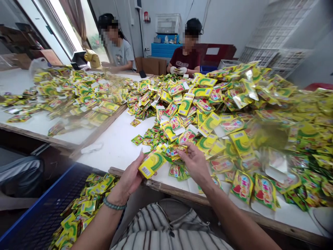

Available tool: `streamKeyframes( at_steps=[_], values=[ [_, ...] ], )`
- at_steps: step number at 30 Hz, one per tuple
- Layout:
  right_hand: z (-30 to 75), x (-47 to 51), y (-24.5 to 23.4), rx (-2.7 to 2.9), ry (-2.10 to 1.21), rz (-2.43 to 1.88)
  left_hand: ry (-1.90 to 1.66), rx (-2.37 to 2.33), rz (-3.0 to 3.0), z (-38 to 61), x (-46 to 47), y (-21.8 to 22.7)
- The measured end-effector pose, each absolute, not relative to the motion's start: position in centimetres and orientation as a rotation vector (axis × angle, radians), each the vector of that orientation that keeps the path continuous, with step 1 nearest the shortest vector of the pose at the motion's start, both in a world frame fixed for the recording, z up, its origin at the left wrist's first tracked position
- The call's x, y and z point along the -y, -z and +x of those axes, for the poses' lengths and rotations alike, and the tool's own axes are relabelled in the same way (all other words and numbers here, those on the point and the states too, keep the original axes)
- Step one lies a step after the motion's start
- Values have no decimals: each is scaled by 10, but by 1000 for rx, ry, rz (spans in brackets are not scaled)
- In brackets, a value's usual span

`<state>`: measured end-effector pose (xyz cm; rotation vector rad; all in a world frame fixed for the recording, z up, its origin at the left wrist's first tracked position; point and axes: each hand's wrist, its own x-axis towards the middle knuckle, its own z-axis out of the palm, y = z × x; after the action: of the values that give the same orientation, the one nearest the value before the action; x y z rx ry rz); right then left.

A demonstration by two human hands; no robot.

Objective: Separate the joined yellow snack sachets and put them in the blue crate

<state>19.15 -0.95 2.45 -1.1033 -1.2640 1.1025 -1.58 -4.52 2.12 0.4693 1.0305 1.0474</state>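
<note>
My left hand (135, 172) grips a yellow and green cardboard box (152, 164), its barcode end toward me and its far end near my other hand. Between the closed thumb and fingers of my right hand (194, 161) are small printed candy sachets (173, 152), right beside the box's far end. Whether the sachets enter the box is hard to make out. More green sachets (179, 172) lie on the white table just under my hands, and a loose heap of sachets (153, 135) sits behind them.
A large heap of yellow boxes (208, 90) covers the table's middle and right. At lower left, a blue crate (41, 208) holds many boxes. Wooden strips (182, 192) edge the table. Two people sit across it, one wearing white gloves (179, 70). Another heap (85, 90) lies left.
</note>
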Motion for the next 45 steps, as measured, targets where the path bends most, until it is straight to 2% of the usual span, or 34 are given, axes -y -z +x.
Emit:
streamKeyframes(
  at_steps=[8, 15, 21, 30, 36, 45],
  values=[
    [181, 17, -9, 1518, -800, -1190, -987, -941, 453, -13, 40, -22],
    [192, 6, -8, 1224, -1031, -1151, -984, -1219, 903, -12, 34, 0],
    [185, -10, -30, 1224, -1041, -1059, -849, -1251, 1248, -18, 31, 3],
    [195, -32, -26, 1756, -1158, -1140, -940, -1019, 894, -16, 41, -11],
    [200, -38, -41, 1542, -1497, -1098, -981, -1035, 868, -13, 40, -10],
    [197, -38, -41, 1543, -1589, -1106, -960, -1022, 709, -15, 44, -12]
  ],
)
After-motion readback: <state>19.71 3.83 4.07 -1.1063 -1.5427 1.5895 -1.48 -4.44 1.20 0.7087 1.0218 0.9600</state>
